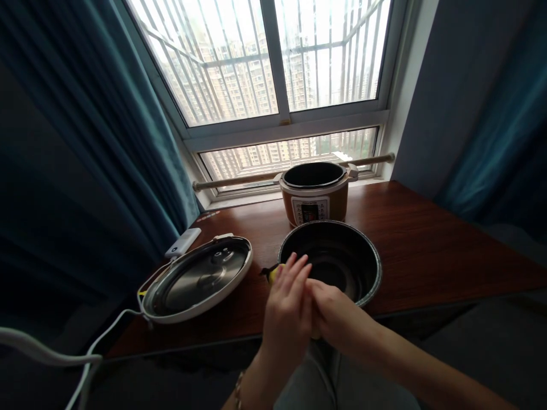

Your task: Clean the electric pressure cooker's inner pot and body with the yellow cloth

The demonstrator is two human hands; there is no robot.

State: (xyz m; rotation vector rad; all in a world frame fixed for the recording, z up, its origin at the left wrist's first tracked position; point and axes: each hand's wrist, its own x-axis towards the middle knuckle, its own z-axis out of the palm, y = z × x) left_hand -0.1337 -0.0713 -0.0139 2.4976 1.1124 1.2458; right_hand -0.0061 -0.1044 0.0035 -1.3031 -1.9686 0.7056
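So, the head view, and both hands are together low in the middle, at the near left rim of the black pot (pixel 361 259). Between them, mostly covered: a yellow thing (pixel 276 274), perhaps a banana, its dark tip (pixel 266 271) poking out past the left hand's fingers. The left hand (pixel 285 304) lies over it, back to us, fingers long, nearly straight and close together. Is it gripping? The palm is hidden, so I can't tell. And the right hand (pixel 333 307), tucked against the left, has its knuckles bent; its fingertips are out of sight, so no telling how tightly it closes, or on what.

Now the handling: if that is a banana, I'd judge it light, with a firmish skin over soft flesh, not very slippery, easily bruised. The middle suits a loose wrap of the fingers; the dark tip looks the stiffer spot for a pinch. Squeezing hard would be the risk.

Around the hands, then: the pot on the brown table (pixel 410 245), the cooker (pixel 337 202) open behind it, and over on the left, the lid (pixel 205 273), shiny metal face up.
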